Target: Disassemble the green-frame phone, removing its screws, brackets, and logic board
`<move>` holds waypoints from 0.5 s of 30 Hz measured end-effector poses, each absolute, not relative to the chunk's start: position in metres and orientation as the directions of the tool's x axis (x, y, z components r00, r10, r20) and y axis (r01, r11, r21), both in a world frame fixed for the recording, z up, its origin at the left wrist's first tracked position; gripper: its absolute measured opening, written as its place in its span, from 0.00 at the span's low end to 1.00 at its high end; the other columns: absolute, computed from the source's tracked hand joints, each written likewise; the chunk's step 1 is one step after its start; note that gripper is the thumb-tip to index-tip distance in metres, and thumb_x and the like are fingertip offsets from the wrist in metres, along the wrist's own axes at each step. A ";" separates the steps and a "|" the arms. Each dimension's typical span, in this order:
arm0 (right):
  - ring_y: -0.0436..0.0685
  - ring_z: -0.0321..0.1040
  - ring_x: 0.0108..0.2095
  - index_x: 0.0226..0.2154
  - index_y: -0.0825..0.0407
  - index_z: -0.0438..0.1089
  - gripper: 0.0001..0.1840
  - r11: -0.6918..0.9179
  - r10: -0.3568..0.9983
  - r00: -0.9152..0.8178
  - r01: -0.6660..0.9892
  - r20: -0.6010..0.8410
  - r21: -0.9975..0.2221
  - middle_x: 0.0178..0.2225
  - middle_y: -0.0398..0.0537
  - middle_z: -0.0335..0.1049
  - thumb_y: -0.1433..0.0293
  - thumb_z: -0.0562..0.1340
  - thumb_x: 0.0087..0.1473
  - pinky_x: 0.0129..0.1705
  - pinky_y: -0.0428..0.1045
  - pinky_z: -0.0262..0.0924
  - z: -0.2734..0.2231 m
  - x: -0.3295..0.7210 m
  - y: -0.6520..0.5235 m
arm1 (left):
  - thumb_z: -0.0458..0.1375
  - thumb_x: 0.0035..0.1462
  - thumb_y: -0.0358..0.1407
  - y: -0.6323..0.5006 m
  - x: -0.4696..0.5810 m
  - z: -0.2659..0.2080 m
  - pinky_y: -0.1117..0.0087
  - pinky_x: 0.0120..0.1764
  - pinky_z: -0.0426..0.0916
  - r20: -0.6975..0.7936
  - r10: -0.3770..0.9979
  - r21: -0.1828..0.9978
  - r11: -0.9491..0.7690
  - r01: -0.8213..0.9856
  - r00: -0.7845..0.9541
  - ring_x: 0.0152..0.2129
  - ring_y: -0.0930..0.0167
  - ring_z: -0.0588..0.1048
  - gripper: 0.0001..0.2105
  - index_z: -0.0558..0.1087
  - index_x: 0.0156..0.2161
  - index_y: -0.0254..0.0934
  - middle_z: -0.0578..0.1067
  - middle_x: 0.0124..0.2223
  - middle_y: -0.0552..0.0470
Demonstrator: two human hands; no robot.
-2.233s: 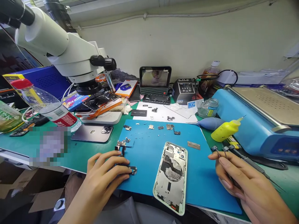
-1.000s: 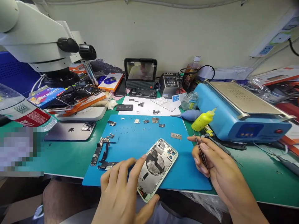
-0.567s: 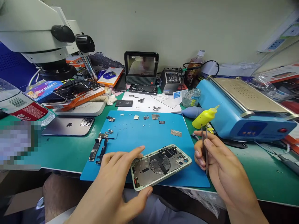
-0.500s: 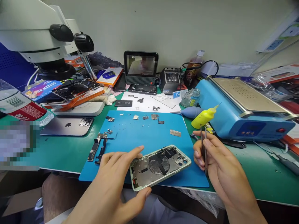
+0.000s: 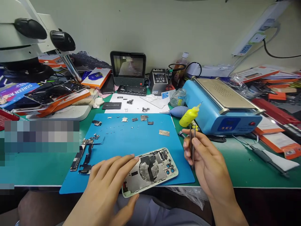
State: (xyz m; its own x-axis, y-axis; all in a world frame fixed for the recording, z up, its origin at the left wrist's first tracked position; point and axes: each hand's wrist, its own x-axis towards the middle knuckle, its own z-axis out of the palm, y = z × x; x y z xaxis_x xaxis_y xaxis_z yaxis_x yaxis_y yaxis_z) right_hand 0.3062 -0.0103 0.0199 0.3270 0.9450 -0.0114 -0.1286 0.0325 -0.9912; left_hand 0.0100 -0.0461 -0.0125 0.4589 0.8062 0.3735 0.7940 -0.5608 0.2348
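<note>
My left hand [image 5: 110, 182] grips a pale green phone housing [image 5: 137, 185] by its left end, fingers over the top edge and thumb under the near edge. The housing's open inside faces up, showing a round charging coil [image 5: 144, 171] and two camera holes at its right end. It lies tilted over the near edge of a blue mat [image 5: 134, 141]. My right hand [image 5: 207, 163], to the right of the mat, pinches metal tweezers [image 5: 193, 139] upright, tips pointing up. Left on the mat are a logic board [image 5: 77, 159] and a flex cable [image 5: 88, 155].
Small phone parts and screws dot the mat's far half, with a metal plate [image 5: 164, 133] at right. Behind stand a battery [image 5: 112, 105], a yellow bottle [image 5: 188, 116], a blue air blower [image 5: 179, 110] and a blue heating plate machine [image 5: 211, 116]. A microscope [image 5: 30, 28] overhangs the left.
The view has swung right, so things sit further left in the picture. The housing now lies flatter, its inside facing up more. Both hands keep their holds.
</note>
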 end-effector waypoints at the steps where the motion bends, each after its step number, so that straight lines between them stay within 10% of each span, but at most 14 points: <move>1: 0.49 0.65 0.30 0.50 0.43 0.87 0.22 0.041 0.941 0.339 -0.129 -0.006 -0.991 0.36 0.45 0.74 0.48 0.78 0.60 0.25 0.42 0.60 0.020 0.306 -0.011 | 0.55 0.73 0.33 -0.047 0.011 -0.014 0.58 0.64 0.63 0.379 0.806 0.229 -0.558 0.798 0.455 0.65 0.59 0.78 0.29 0.64 0.76 0.49 0.81 0.70 0.55; 15: 0.50 0.63 0.28 0.51 0.44 0.88 0.18 0.035 0.937 0.350 -0.123 -0.010 -0.992 0.33 0.45 0.73 0.53 0.75 0.64 0.27 0.44 0.61 0.018 0.306 -0.010 | 0.49 0.86 0.50 -0.039 0.007 -0.024 0.58 0.62 0.66 0.389 0.738 0.127 -0.635 0.762 0.550 0.68 0.60 0.74 0.25 0.65 0.78 0.45 0.75 0.77 0.56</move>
